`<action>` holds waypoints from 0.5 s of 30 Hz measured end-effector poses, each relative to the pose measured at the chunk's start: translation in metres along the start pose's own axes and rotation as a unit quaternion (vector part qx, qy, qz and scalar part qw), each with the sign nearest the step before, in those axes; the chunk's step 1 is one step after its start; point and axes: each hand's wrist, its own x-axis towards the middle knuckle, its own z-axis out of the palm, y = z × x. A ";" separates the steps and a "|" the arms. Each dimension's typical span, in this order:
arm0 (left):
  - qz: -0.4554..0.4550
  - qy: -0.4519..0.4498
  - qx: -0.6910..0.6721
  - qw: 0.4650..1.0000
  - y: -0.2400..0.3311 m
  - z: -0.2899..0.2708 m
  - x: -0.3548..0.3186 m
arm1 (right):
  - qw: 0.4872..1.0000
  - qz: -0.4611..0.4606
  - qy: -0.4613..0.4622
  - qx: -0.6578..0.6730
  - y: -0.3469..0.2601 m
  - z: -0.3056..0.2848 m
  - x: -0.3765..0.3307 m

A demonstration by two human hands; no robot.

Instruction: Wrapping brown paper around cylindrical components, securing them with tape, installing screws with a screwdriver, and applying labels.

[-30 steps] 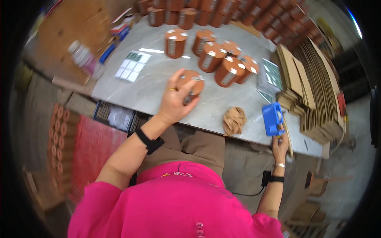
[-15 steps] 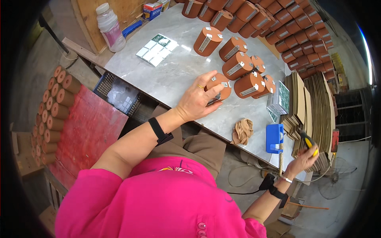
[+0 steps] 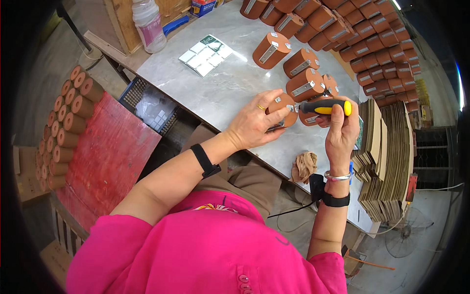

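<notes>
My left hand point(image 3: 247, 122) is wrapped round a reddish-brown cylinder point(image 3: 289, 119) standing on the grey marbled table point(image 3: 161, 73). In my right hand point(image 3: 340, 134) is a screwdriver point(image 3: 325, 106) with a black and yellow handle, lying roughly level. Its front end points left at the held cylinder's upper right edge; I cannot tell whether the tip touches. Just beyond stand several like cylinders point(image 3: 271, 50) with metal strips and small white stickers. A crumpled brown paper point(image 3: 304, 166) lies near the table's front edge, left of my right wrist.
A sticker sheet point(image 3: 205, 55) and a white bottle point(image 3: 149, 27) are at the far left. Many cylinders point(image 3: 382, 59) are stacked at the back right, near piled cardboard sheets point(image 3: 387, 161). Brown rolls point(image 3: 73, 122) stand on a red board point(image 3: 110, 161) at left. A blue crate point(image 3: 134, 93) sits below the table.
My right hand has brought the screwdriver from the table's right side up and left to the held cylinder. My left hand keeps its grip. The whole view has shifted slightly.
</notes>
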 end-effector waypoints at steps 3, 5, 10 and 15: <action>-0.001 -0.002 -0.006 1.000 -0.001 0.002 -0.001 | 1.000 0.007 -0.006 -0.003 0.002 0.001 0.004; -0.003 -0.002 -0.005 1.000 -0.001 0.002 -0.001 | 1.000 0.008 -0.011 -0.004 0.003 0.001 0.005; -0.002 -0.004 -0.004 1.000 0.000 0.000 0.001 | 1.000 0.014 -0.017 0.014 0.000 0.003 0.005; 0.001 -0.002 -0.007 1.000 -0.001 0.002 0.000 | 1.000 0.009 -0.021 0.007 0.002 0.000 0.005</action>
